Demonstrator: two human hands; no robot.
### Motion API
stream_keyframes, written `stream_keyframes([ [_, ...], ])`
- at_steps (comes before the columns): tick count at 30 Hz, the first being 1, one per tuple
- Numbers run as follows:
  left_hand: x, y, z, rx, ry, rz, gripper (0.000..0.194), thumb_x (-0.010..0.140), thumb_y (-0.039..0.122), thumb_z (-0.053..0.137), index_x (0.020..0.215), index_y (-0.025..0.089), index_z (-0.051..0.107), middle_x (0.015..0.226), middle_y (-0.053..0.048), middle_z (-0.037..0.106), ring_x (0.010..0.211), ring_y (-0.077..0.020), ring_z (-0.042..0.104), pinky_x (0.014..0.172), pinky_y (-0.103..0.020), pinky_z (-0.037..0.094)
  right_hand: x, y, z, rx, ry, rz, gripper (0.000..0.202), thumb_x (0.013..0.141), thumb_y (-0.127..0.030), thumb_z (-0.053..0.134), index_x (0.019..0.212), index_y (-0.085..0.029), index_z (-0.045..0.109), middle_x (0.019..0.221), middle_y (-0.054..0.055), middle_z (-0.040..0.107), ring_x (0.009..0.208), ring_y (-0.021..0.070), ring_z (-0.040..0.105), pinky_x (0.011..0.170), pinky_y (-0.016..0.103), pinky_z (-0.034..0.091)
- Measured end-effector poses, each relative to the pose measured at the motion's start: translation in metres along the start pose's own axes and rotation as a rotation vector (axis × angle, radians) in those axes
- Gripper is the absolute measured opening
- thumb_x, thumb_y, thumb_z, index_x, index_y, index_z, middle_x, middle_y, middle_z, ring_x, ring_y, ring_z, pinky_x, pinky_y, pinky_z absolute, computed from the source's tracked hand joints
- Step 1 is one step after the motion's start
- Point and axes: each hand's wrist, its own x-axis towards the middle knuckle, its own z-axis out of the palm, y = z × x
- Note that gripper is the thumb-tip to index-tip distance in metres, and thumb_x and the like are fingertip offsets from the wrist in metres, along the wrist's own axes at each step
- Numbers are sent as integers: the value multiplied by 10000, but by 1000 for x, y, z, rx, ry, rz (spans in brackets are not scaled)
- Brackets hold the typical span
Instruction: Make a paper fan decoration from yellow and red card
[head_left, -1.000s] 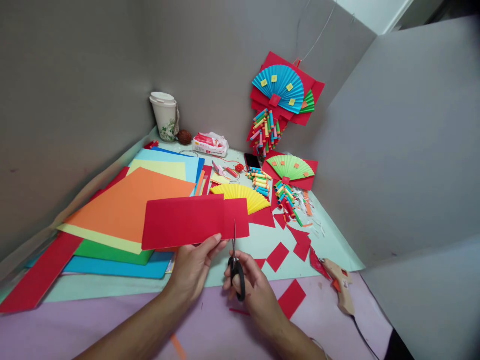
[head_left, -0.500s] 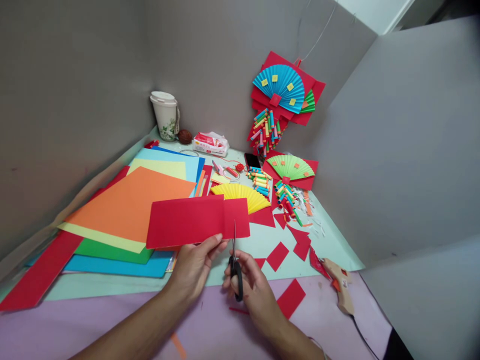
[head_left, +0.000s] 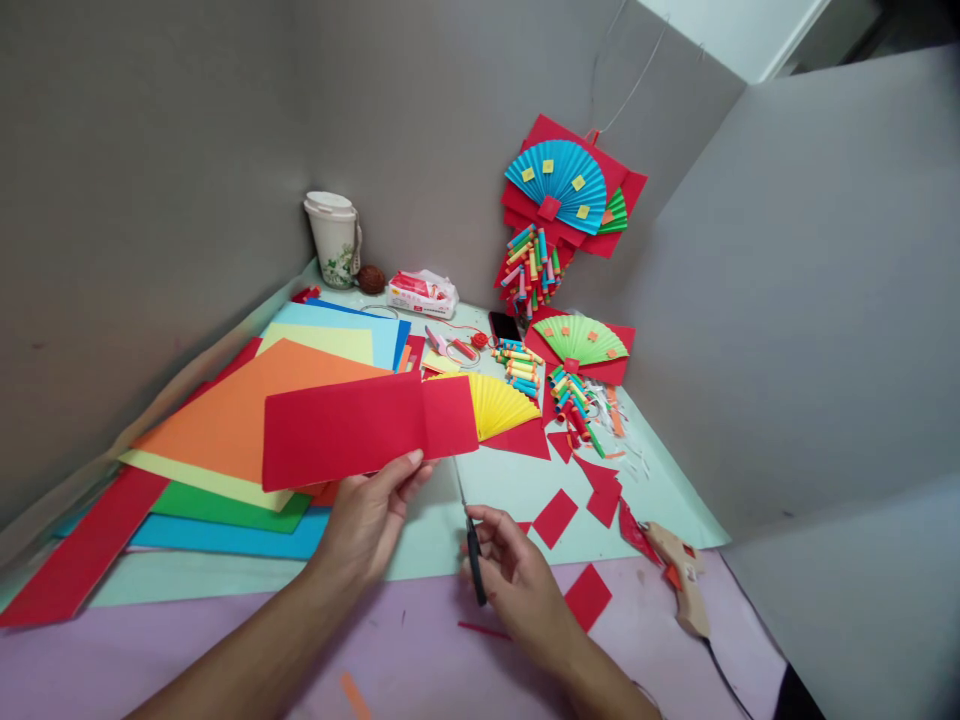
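Observation:
My left hand point(head_left: 375, 515) pinches the lower edge of a long red paper strip point(head_left: 345, 425), holding it up over the stacked sheets. A vertical line or overlap crosses the strip near its right end. My right hand point(head_left: 517, 565) is closed around the black handles of a pair of scissors point(head_left: 475, 555). The blades point up, just below the strip's right part, apart from my left fingers. Behind the strip sits a yellow pleated paper fan point(head_left: 504, 405), partly covered. Small red paper pieces point(head_left: 555, 518) lie to the right of the scissors.
Coloured paper sheets point(head_left: 232, 420) are stacked at the left. A glue gun point(head_left: 681, 580) with a cable lies at the right. At the back stand a lidded cup point(head_left: 334, 240) and a tissue pack point(head_left: 421, 293). A red paper ornament with a blue fan point(head_left: 562, 185) hangs by the wall.
My left hand has moved the red strip left and slightly up, away from the scissors. The scissors have turned edge-on and their blades are now clear of the paper.

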Motion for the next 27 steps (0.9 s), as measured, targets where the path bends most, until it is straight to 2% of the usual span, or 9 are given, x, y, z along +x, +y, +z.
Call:
stream_keyframes([
  [3,3,4,-2,4,4,24,91,588,86,797,615,160,752,629,-9,736,665,-144,686,674,-201,571,-1,1,-11,-321,-22,-163,441,772,-145,608,1205,-227,612,951,41,612,831,173,586,738,291,477],
  [7,4,6,-3,38,29,15,68,601,97,795,631,147,760,646,-24,744,660,-144,689,611,-183,552,-2,-4,-22,-702,-81,-315,464,778,-144,629,1232,-239,621,981,65,650,859,211,613,791,338,488],
  [10,3,6,-2,58,44,3,72,588,109,812,625,132,755,643,-27,741,647,-137,681,592,-179,545,-3,-7,-26,-879,-90,-371,446,818,-131,592,1239,-274,628,1101,90,666,968,259,626,846,383,491],
  [13,2,4,-2,64,33,1,120,560,126,842,646,135,759,652,-22,745,662,-138,682,591,-185,544,-5,-8,-27,-988,-70,-402,488,817,-87,560,1259,-287,621,1155,103,663,996,285,627,838,405,503],
  [17,-1,-1,-2,101,-6,-61,124,561,165,857,623,114,762,647,-54,752,638,-137,670,607,-197,541,-7,-11,-27,-1039,-76,-416,513,808,-52,548,1261,-281,618,1123,103,670,975,295,619,835,432,505],
  [22,-9,-4,1,145,-38,-130,155,536,184,870,585,91,757,600,-68,735,581,-121,634,591,-199,528,-7,-16,-26,-989,-102,-454,471,810,-56,562,1210,-288,645,1114,91,658,991,286,576,854,434,490],
  [24,-12,-3,2,159,-53,-149,159,533,195,871,582,94,758,593,-60,727,570,-112,614,592,-199,525,-4,-14,-28,-932,-96,-467,429,823,-77,566,1196,-272,654,1126,98,653,1001,279,568,864,429,484],
  [27,-16,-3,4,186,-81,-175,162,541,217,870,578,106,759,566,-43,705,559,-110,592,564,-198,504,0,-11,-31,-758,-22,-452,353,849,-150,593,1183,-248,652,1071,95,672,980,260,582,872,414,477],
])
